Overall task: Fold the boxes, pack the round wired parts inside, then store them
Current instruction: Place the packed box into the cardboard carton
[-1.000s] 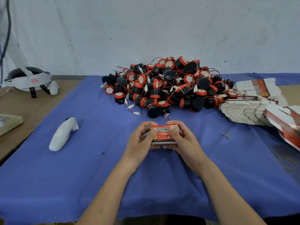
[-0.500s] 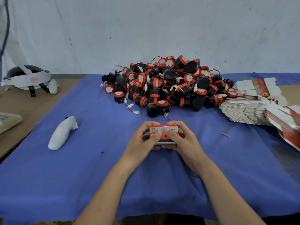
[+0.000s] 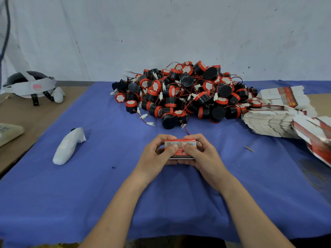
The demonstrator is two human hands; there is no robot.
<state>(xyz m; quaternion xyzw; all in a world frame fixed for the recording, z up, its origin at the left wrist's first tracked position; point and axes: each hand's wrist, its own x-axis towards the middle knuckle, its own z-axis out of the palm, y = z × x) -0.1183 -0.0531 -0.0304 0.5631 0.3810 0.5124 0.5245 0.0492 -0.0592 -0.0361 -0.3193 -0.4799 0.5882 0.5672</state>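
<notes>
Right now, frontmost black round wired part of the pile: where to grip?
Pinch the round wired part across its curved black body, from the near side and above: bare cloth there, the pile crowds behind. Skip its red wire.

Both hands hold a small red and white box (image 3: 180,149) just above the blue cloth (image 3: 107,185): the left hand (image 3: 155,155) grips its left end and the right hand (image 3: 202,155) its right end, with both thumbs pressed side by side on its top face. Beyond it lies a heap of black and red round wired parts (image 3: 182,93). To the right sits a stack of flat boxes (image 3: 272,120). A white controller (image 3: 69,146) lies on the cloth at left, well apart from a headset (image 3: 29,85) on the bare table.
</notes>
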